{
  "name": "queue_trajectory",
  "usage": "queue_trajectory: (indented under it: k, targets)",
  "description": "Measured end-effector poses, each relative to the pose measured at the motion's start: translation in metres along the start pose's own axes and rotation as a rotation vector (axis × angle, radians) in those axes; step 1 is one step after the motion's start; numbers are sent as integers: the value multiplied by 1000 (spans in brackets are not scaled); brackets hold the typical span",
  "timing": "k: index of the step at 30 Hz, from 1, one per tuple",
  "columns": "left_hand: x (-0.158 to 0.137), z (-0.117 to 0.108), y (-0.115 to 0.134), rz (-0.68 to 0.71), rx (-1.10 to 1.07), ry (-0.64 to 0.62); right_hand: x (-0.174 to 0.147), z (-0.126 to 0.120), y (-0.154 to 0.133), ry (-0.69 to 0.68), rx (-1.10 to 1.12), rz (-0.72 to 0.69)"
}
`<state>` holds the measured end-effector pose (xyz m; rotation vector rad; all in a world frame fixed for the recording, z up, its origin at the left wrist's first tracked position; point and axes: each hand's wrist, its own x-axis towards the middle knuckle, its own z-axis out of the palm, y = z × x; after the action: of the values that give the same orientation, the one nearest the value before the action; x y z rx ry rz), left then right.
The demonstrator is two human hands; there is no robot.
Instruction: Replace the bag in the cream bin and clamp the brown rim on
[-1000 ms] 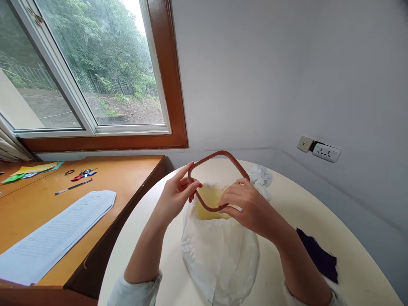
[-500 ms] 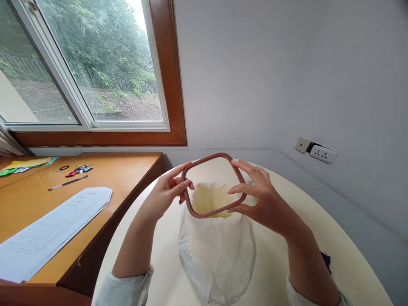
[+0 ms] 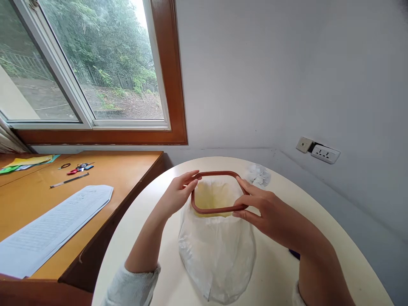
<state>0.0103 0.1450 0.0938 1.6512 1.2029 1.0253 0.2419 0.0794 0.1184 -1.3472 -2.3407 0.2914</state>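
A brown rim ring (image 3: 219, 210), square with rounded corners, is held level just above the mouth of a bin lined with a white plastic bag (image 3: 218, 255). My left hand (image 3: 178, 193) pinches the ring's left side between thumb and fingers. On the opposite side, my right hand (image 3: 259, 206) grips the right edge, its thumb below and fingers along the top. Through the ring shows the bin's yellowish inside (image 3: 213, 195). The bag hangs down over the bin's outside and spreads onto the table. Whether the ring touches the bag cannot be made out.
The bin stands on a round white table (image 3: 140, 238). Crumpled clear plastic (image 3: 259, 175) lies behind my right hand, and a dark scrap (image 3: 293, 253) is partly behind my right forearm. A wooden desk at left (image 3: 127, 170) holds papers (image 3: 57, 229), a pen (image 3: 69, 180) and keys (image 3: 80, 168).
The ring has gone from tilted up towards me to nearly level, and sits lower over the bin's mouth. Both hands have moved with it, shifting slightly right. The crumpled plastic shows more fully.
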Motion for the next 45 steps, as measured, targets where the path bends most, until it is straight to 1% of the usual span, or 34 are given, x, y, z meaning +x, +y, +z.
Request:
queue_trajectory:
  k: [4,6,9,14,18,27,31,35,40,45]
  targets:
    - [1,-1,0,-8,56,21,1,5,-9,32,-84,-73]
    - [2,-2,-2,-7,100,22,2,8,-13,35,-121,-74]
    - [5,-2,-6,8,140,-1,4,9,-16,2,-149,-63]
    - [7,-1,-13,7,177,-60,3,11,-12,-23,-161,-54]
    - [7,0,-16,-9,198,-81,2,12,-8,-36,-153,-59]
    - [8,0,-21,23,218,-61,0,16,-4,-55,-138,-55]
    - [8,0,-23,23,245,-57,1,15,2,-102,-100,-22]
    - [6,2,-20,6,259,-57,2,10,15,-179,-37,62]
    - [1,4,-17,-17,273,-60,7,10,33,-148,9,133]
    - [0,5,-15,9,274,-50,13,16,42,-144,70,129]
